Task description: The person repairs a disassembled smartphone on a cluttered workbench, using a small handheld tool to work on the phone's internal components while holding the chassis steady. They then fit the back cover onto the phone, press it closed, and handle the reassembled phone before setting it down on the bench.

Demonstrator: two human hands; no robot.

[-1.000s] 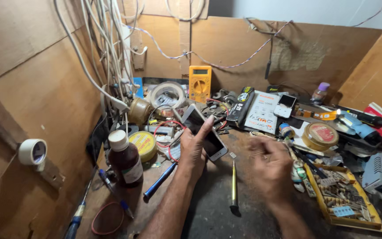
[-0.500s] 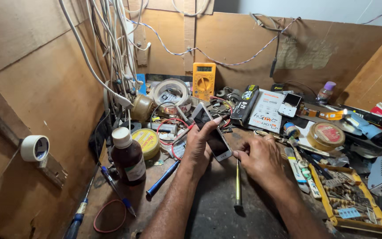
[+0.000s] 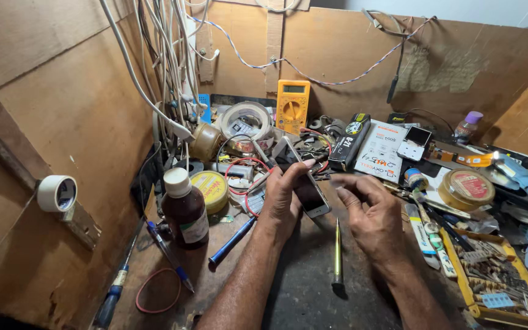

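My left hand (image 3: 285, 198) grips a smartphone (image 3: 308, 190) with a dark screen and white edge, tilted above the dark bench. My right hand (image 3: 371, 211) hovers just right of the phone, fingers curled and pinched near its edge; whether they hold a small tool I cannot tell, since the fingertips are blurred. A thin yellow-handled screwdriver (image 3: 337, 253) lies on the bench between my forearms. A blue screwdriver (image 3: 232, 241) lies left of my left wrist.
A brown bottle with a white cap (image 3: 184, 211) and a yellow tin (image 3: 211, 188) stand at left. A yellow multimeter (image 3: 293, 105) leans on the back wall beside tape rolls (image 3: 245, 119). A tray of small parts (image 3: 496, 275) sits at right. Cables (image 3: 166, 67) hang at left.
My right hand has moved left and up, closing in on the phone. My left hand has kept hold of the phone, tilting it a little.
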